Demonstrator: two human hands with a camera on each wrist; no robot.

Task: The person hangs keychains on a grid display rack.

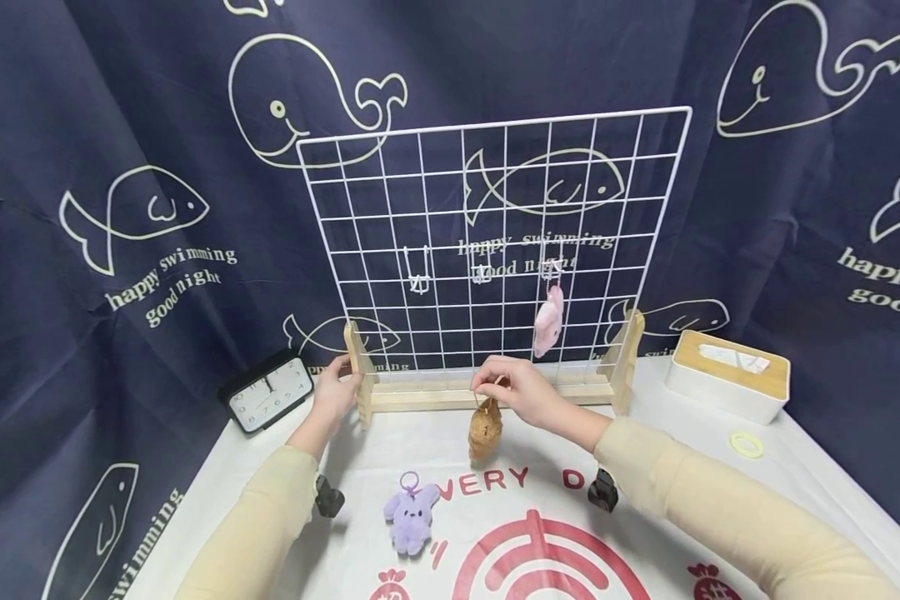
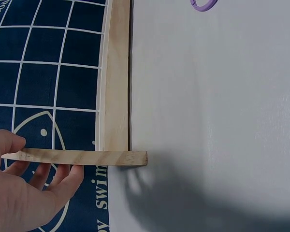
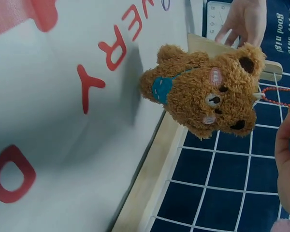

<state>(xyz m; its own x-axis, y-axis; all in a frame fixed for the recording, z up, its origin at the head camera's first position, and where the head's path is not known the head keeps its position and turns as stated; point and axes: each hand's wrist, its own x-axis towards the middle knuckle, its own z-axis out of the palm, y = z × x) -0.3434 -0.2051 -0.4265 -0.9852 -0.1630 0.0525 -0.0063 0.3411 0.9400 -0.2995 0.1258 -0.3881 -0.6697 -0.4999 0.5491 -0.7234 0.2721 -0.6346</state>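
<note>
A white wire grid (image 1: 506, 250) stands upright in a wooden base. My left hand (image 1: 335, 392) grips the base's left wooden foot (image 2: 82, 157), with the thumb on one side and the fingers on the other. From my right hand (image 1: 517, 390) hangs a brown plush bear (image 3: 203, 92), its beaded loop (image 3: 275, 95) pinched between thumb and fingers, in front of the base bar. Three white hooks sit on the grid, and a pink plush (image 1: 548, 323) hangs from the right one. The left hook (image 1: 419, 283) and middle hook (image 1: 482, 273) carry nothing.
A purple plush with a ring (image 1: 410, 518) lies on the white table covering in front. Left of the grid is a clock (image 1: 267, 393); to the right are a tissue box (image 1: 729, 379) and a yellow ring (image 1: 746, 445). Dark patterned cloth hangs behind.
</note>
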